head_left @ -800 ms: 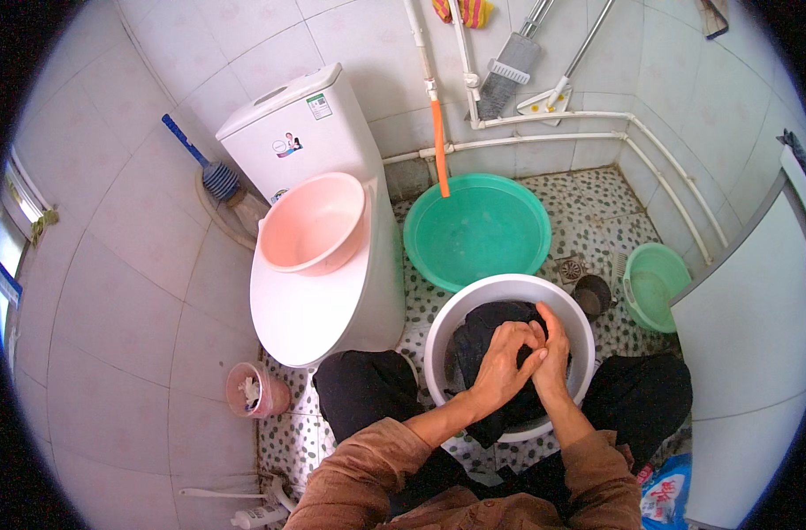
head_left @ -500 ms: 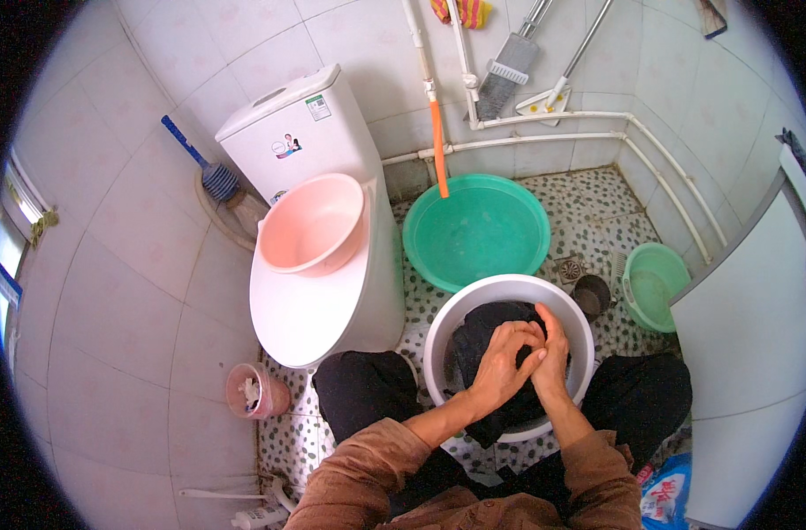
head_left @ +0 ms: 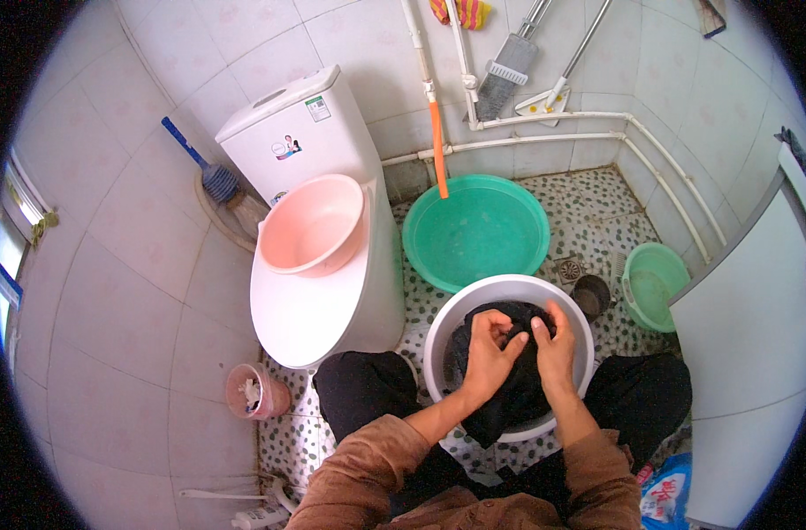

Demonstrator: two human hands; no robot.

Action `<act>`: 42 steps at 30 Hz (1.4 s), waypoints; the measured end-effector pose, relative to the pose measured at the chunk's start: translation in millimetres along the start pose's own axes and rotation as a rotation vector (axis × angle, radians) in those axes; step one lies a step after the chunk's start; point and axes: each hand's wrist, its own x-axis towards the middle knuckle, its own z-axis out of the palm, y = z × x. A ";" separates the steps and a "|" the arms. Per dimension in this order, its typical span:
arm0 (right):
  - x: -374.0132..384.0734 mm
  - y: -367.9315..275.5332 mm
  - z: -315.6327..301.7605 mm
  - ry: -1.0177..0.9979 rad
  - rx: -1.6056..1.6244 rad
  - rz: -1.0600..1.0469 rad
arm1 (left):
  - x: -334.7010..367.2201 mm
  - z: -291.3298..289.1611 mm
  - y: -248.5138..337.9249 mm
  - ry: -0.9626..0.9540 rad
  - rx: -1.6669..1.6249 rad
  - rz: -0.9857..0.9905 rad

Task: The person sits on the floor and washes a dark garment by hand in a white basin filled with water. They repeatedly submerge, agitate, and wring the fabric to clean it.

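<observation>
Almost nothing has shifted since the earlier frames: both hands stay bunched on the dark garment (head_left: pixel 509 389) inside the white basin (head_left: pixel 438 340). Left hand (head_left: pixel 490 352) and right hand (head_left: pixel 555 349) have fingers curled closed, gripping cloth. Outward: small rectangular stickers on the toilet tank (head_left: pixel 297 137); blue-and-white bag (head_left: pixel 666 495) at lower right.

Four basins (head_left: pixel 475 231), one toilet (head_left: pixel 319 265), two hands (head_left: pixel 489 352).

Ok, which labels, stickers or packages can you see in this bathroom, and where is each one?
Small rectangular green-and-white label: front of the white toilet tank, upper right.
Small multicoloured sticker: tank front, near the middle.
Blue, white and red plastic bag package: on the floor at the lower right, partly cut off.
</observation>
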 end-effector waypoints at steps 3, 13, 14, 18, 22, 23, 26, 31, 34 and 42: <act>13.7 8.1 -10.6 -0.076 -0.193 -0.039 | 2.9 -0.5 -2.1 0.121 -0.411 -0.280; -21.0 -28.8 2.9 -0.078 -0.083 -0.787 | 4.5 -6.0 -18.2 -0.151 -0.698 -0.566; -21.5 -24.6 3.8 -0.055 -0.131 -0.735 | 4.9 -2.9 -18.3 -0.098 -0.670 -0.593; 5.6 -12.8 0.1 -0.073 -0.145 -0.307 | 3.0 -1.1 12.1 -0.145 -0.696 -0.607; -24.9 -25.4 5.7 -0.204 -0.011 -0.665 | 10.1 0.8 14.3 -0.045 -0.693 -0.553; -34.8 -15.5 13.6 -0.217 -0.024 -0.860 | 16.7 -8.6 -30.1 -0.259 -1.008 -0.310; -51.3 -29.1 14.4 -0.396 -0.239 -0.833 | 23.4 -20.7 -63.9 -0.341 -1.268 -0.468; 20.3 -6.9 4.6 -0.030 -0.209 -0.428 | 1.5 8.2 -16.3 -0.099 -0.812 -0.718; 7.3 -16.1 13.7 -0.079 0.318 -0.095 | 4.4 5.1 -16.7 -0.102 -0.796 -0.721; -12.9 -12.0 4.6 -0.253 -0.376 -0.738 | 4.9 -11.0 -3.6 -0.323 -0.974 -0.634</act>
